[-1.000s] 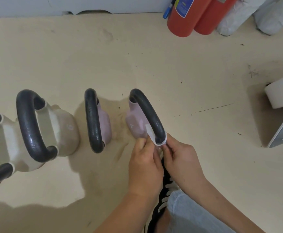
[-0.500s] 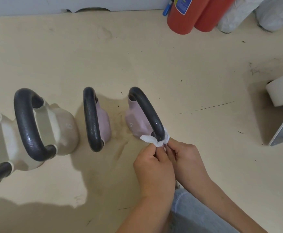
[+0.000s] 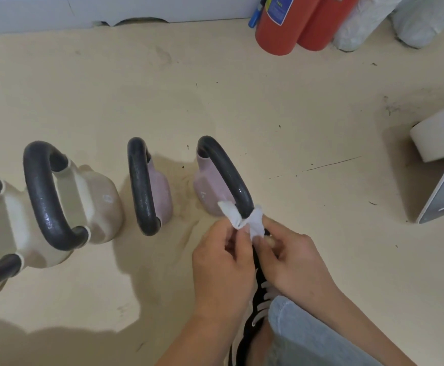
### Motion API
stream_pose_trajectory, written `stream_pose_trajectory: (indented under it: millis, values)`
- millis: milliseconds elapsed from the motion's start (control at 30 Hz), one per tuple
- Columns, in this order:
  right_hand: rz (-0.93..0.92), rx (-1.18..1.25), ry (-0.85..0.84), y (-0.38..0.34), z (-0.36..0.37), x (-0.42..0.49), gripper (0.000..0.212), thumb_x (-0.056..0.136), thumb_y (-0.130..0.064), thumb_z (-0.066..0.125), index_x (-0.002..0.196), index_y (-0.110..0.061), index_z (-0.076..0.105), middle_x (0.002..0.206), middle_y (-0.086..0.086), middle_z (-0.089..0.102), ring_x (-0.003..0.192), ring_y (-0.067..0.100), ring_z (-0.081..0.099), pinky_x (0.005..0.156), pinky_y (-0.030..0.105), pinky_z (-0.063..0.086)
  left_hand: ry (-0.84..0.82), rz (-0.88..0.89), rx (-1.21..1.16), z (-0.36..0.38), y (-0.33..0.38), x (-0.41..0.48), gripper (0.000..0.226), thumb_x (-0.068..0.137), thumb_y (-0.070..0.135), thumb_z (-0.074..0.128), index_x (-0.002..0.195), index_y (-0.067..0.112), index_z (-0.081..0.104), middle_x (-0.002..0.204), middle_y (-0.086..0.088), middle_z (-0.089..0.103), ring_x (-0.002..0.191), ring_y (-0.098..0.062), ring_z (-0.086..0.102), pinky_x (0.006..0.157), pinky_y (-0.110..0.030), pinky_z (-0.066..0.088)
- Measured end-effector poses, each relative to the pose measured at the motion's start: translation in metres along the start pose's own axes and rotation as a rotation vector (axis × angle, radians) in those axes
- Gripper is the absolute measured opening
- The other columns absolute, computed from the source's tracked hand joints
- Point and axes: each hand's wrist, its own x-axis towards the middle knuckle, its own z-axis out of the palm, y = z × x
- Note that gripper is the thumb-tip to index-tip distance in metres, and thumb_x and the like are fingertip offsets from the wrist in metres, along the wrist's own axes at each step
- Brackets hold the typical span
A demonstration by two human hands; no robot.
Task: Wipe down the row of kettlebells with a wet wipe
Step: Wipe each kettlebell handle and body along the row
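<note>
bare beige floor [image 3: 308,114] lies open right of the end pink kettlebell [image 3: 210,191]; a second pink kettlebell [image 3: 162,191] stands near on its left. my left hand [image 3: 223,262] and right hand [image 3: 292,262] each pinch the white wet wipe [image 3: 255,223], looped round the near end of its matte black handle [image 3: 226,170].

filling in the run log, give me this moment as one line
phase: wiping handle | target: rightmost pink kettlebell | wet wipe: wrapped round handle's near end | left hand: pinches wipe | right hand: pinches wipe
</note>
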Motion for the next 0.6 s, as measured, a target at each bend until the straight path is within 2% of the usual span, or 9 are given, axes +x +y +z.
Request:
stream_pose_trajectory:
  millis: [67, 133, 200, 267, 300, 367, 433, 533, 600]
  values:
    - [-0.012, 0.127, 0.054, -0.008, -0.001, 0.002, 0.029, 0.106, -0.031, 0.052, 0.130, -0.043, 0.064, 0.077, 0.004, 0.072, 0.070, 0.024, 0.066, 0.067, 0.039, 0.057, -0.011, 0.038, -0.080, -0.001, 0.009, 0.005, 0.022, 0.097, 0.022, 0.066, 0.079, 0.031, 0.059, 0.069, 0.011, 0.064, 0.063, -0.009, 0.059, 0.058, -0.028, 0.050]
    - [-0.047, 0.160, 0.102, -0.016, -0.004, 0.008, 0.032, 0.107, -0.034, 0.051, 0.136, -0.044, 0.062, 0.089, -0.006, 0.076, 0.078, 0.024, 0.070, 0.070, 0.041, 0.058, -0.013, 0.047, -0.148, -0.002, 0.016, 0.012, 0.011, 0.099, 0.023, 0.065, 0.088, 0.027, 0.064, 0.076, 0.006, 0.068, 0.069, -0.015, 0.064, 0.063, -0.033, 0.054]
    - [-0.087, 0.124, 0.150, -0.019, -0.007, 0.019, 0.036, 0.107, -0.037, 0.049, 0.140, -0.038, 0.063, 0.100, -0.013, 0.073, 0.089, 0.010, 0.068, 0.075, 0.031, 0.056, 0.020, 0.023, -0.165, 0.000, 0.019, 0.019, 0.010, 0.100, 0.028, 0.062, 0.090, 0.027, 0.066, 0.080, 0.005, 0.069, 0.074, -0.014, 0.065, 0.066, -0.032, 0.055]
    - [-0.106, 0.057, 0.188, -0.022, -0.009, 0.030, 0.038, 0.105, -0.040, 0.048, 0.135, -0.030, 0.069, 0.111, -0.013, 0.066, 0.106, 0.002, 0.062, 0.085, 0.017, 0.050, 0.091, -0.037, -0.169, 0.000, 0.021, 0.026, 0.006, 0.099, 0.031, 0.063, 0.094, 0.031, 0.065, 0.085, 0.008, 0.069, 0.078, -0.009, 0.066, 0.069, -0.025, 0.053]
    - [-0.121, 0.039, 0.198, -0.024, -0.010, 0.035, 0.036, 0.106, -0.039, 0.049, 0.131, -0.027, 0.072, 0.116, -0.011, 0.065, 0.111, 0.001, 0.060, 0.089, 0.015, 0.048, 0.128, -0.086, -0.198, 0.000, 0.022, 0.030, 0.002, 0.098, 0.030, 0.065, 0.097, 0.031, 0.065, 0.086, 0.009, 0.070, 0.078, -0.005, 0.066, 0.068, -0.019, 0.051]
    - [-0.140, 0.040, 0.206, -0.029, -0.008, 0.044, 0.032, 0.107, -0.032, 0.054, 0.132, -0.022, 0.072, 0.123, -0.010, 0.065, 0.116, 0.001, 0.060, 0.098, 0.023, 0.050, 0.190, -0.170, -0.276, 0.000, 0.024, 0.038, 0.005, 0.096, 0.028, 0.068, 0.100, 0.026, 0.064, 0.088, 0.008, 0.069, 0.076, -0.001, 0.065, 0.066, -0.012, 0.050]
    - [-0.106, 0.121, 0.192, -0.037, -0.007, 0.051, 0.035, 0.106, -0.029, 0.059, 0.139, -0.020, 0.066, 0.128, -0.013, 0.066, 0.118, 0.002, 0.063, 0.103, 0.027, 0.052, 0.237, -0.234, -0.343, 0.000, 0.025, 0.047, 0.012, 0.094, 0.027, 0.073, 0.099, 0.022, 0.063, 0.088, 0.006, 0.069, 0.071, -0.001, 0.065, 0.064, -0.012, 0.051]
    - [-0.032, 0.285, 0.159, -0.047, -0.008, 0.055, 0.039, 0.104, -0.024, 0.063, 0.142, -0.020, 0.063, 0.132, -0.010, 0.070, 0.119, 0.003, 0.067, 0.103, 0.024, 0.054, 0.236, -0.226, -0.328, 0.000, 0.026, 0.057, 0.009, 0.092, 0.019, 0.075, 0.096, 0.020, 0.066, 0.088, 0.004, 0.071, 0.071, 0.000, 0.065, 0.067, -0.016, 0.052]
    - [-0.029, 0.300, 0.130, -0.049, -0.010, 0.056, 0.037, 0.104, -0.021, 0.061, 0.141, -0.019, 0.064, 0.129, -0.008, 0.072, 0.116, 0.001, 0.067, 0.099, 0.017, 0.053, 0.172, -0.169, -0.308, 0.000, 0.027, 0.058, 0.010, 0.094, 0.011, 0.070, 0.094, 0.019, 0.074, 0.086, 0.004, 0.074, 0.076, -0.004, 0.070, 0.069, -0.019, 0.056]
